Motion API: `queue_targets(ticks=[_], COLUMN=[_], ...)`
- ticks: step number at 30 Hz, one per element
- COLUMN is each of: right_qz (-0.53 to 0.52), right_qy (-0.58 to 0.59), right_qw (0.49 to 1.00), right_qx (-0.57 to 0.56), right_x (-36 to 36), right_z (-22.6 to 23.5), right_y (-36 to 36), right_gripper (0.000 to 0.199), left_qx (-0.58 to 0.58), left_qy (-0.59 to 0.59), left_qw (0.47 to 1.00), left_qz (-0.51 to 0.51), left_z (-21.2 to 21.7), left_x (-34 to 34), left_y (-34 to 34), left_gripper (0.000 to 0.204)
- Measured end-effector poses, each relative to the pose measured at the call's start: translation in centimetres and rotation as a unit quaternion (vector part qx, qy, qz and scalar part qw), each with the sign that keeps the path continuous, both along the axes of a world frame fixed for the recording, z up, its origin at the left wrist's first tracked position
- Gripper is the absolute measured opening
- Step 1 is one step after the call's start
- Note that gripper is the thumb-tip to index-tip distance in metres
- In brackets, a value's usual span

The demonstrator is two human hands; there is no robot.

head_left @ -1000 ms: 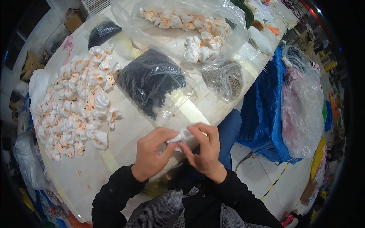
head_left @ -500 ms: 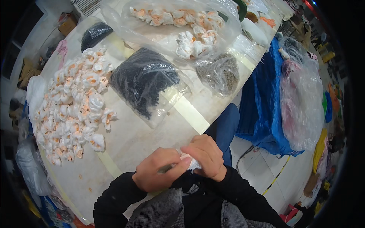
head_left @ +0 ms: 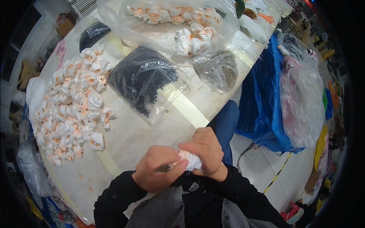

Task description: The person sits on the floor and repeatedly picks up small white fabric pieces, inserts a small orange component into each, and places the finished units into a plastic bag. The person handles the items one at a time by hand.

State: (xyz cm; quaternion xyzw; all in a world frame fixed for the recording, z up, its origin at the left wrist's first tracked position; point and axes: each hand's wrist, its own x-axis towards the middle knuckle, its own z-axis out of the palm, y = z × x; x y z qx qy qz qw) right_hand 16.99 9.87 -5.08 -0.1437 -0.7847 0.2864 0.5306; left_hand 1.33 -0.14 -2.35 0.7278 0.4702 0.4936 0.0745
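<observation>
Close to my body, at the near edge of the table, both hands meet around a small white-and-peach fabric piece [head_left: 193, 162]. My left hand [head_left: 159, 167] is closed, its thumb and fingers pinching the piece's left side. A greyish, flat-looking object [head_left: 162, 168] shows between the left fingers; its kind is too hidden to tell. My right hand [head_left: 207, 152] wraps round the right side of the piece, thumb on top. Much of the fabric is covered by the fingers.
A pile of similar white-and-peach pieces [head_left: 72, 110] covers the table's left side. Ahead lie a clear bag of black pellets [head_left: 142, 78], a bag of brownish-grey pellets [head_left: 220, 72] and a large clear bag [head_left: 167, 28] with more pieces. A blue bag [head_left: 258, 102] stands beyond the right edge.
More of the white fabric shows between my hands now. My right hand has shifted slightly up and left, and both hands keep their hold.
</observation>
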Motion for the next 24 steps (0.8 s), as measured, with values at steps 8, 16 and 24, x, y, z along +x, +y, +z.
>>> queue_targets(ticks=[8, 16, 24], right_qz=[0.003, 0.008, -0.021], right_qy=[-0.036, -0.039, -0.056], right_qw=[0.999, 0.999, 0.998], right_qx=[-0.015, -0.008, 0.03], right_x=[0.3, 0.0, 0.0], right_z=[-0.1, -0.8, -1.7], right_y=[0.2, 0.0, 0.0], right_gripper=[0.036, 0.036, 0.034], left_qx=[0.024, 0.0, -0.053], left_qy=[0.024, 0.008, -0.064], left_qw=[0.999, 1.0, 0.996], left_qz=[-0.004, -0.013, 0.039], left_z=[-0.7, -0.5, -0.9], left_x=[-0.2, -0.2, 0.5], left_y=[0.4, 0.3, 0.2], left_gripper=[0.033, 0.036, 0.037])
